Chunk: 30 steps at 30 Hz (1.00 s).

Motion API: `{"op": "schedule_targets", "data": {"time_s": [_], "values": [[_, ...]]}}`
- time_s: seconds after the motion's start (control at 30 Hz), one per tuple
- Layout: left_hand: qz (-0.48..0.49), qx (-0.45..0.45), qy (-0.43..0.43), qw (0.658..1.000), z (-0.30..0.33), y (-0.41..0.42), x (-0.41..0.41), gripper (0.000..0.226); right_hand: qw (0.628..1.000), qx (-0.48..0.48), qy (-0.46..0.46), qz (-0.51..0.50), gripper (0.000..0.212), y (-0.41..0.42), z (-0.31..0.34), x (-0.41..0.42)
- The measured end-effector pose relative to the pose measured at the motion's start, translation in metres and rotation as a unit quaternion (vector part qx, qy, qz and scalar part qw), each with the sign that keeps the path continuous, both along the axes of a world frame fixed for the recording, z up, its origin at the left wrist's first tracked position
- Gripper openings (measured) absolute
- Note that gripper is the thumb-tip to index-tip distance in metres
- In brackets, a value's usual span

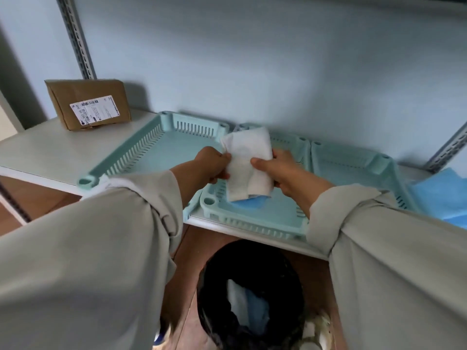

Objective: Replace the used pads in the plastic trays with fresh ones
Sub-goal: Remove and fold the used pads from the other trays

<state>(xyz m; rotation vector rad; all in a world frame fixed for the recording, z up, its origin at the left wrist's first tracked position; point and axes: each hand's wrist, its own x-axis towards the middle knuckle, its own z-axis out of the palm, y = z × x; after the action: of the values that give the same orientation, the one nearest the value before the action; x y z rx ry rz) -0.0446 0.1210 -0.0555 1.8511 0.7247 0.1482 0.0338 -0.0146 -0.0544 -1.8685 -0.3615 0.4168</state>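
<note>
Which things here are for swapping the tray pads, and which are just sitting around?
For the job:
- folded pad, held by left hand and right hand
- three plastic trays, e.g. the middle one
- blue sheets at the right, maybe fresh pads
- black bin with discarded pads

Just lying about:
- cardboard parcel
- shelf rail

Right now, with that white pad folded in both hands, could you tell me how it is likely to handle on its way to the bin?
The white pad looks floppy: it folds and creases between the left hand and right hand. It is probably light, since fingertip pinches hold it. It may unfold if one hand lets go.
</note>
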Motion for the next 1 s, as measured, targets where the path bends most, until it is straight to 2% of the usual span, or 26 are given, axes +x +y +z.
{"op": "schedule_targets", "data": {"time_s": [0.07,0.13,0.2,0.27,0.33,0.47,0.53,0.6,0.67,0.83,1.0], "values": [[-0.033,-0.092,0.032,0.995,-0.006,-0.006,-0.008,0.019,0.998,-0.027,0.03,0.045,0.033,-0.019,-0.008,0.002],[-0.108,-0.164,0.11,0.974,-0.018,-0.017,-0.019,0.01,0.981,-0.09,0.115,0.125,0.026,-0.045,-0.02,0.004],[-0.182,-0.183,0.187,0.948,-0.034,-0.033,-0.029,0.007,0.956,-0.146,0.18,0.177,0.017,-0.071,-0.034,-0.001],[-0.195,-0.193,0.196,0.941,-0.05,-0.047,-0.033,0.006,0.954,-0.141,0.201,0.172,0.021,-0.093,-0.052,-0.007],[-0.195,-0.193,0.183,0.944,-0.058,-0.056,-0.033,0.01,0.966,-0.109,0.185,0.145,0.025,-0.107,-0.065,-0.015],[-0.25,-0.13,0.215,0.935,-0.062,-0.056,-0.038,0.007,0.981,-0.105,0.085,0.141,0.014,-0.115,-0.07,-0.033],[-0.249,-0.117,0.217,0.936,-0.075,-0.055,-0.044,0.012,0.978,-0.133,0.056,0.15,0.015,-0.113,-0.078,-0.046],[-0.244,-0.108,0.234,0.935,-0.094,-0.056,-0.047,0.02,0.971,-0.176,0.035,0.157,0.026,-0.107,-0.098,-0.056],[-0.229,-0.084,0.251,0.937,-0.117,-0.059,-0.048,0.028,0.97,-0.203,0.018,0.132,0.029,-0.101,-0.121,-0.064],[-0.175,-0.086,0.233,0.953,-0.165,-0.065,-0.053,0.033,0.974,-0.225,-0.01,0.027,0.019,-0.094,-0.177,-0.079],[-0.187,-0.045,0.265,0.945,-0.188,-0.063,-0.045,0.041,0.95,-0.306,-0.033,0.054,0.012,-0.096,-0.222,-0.086]]}}
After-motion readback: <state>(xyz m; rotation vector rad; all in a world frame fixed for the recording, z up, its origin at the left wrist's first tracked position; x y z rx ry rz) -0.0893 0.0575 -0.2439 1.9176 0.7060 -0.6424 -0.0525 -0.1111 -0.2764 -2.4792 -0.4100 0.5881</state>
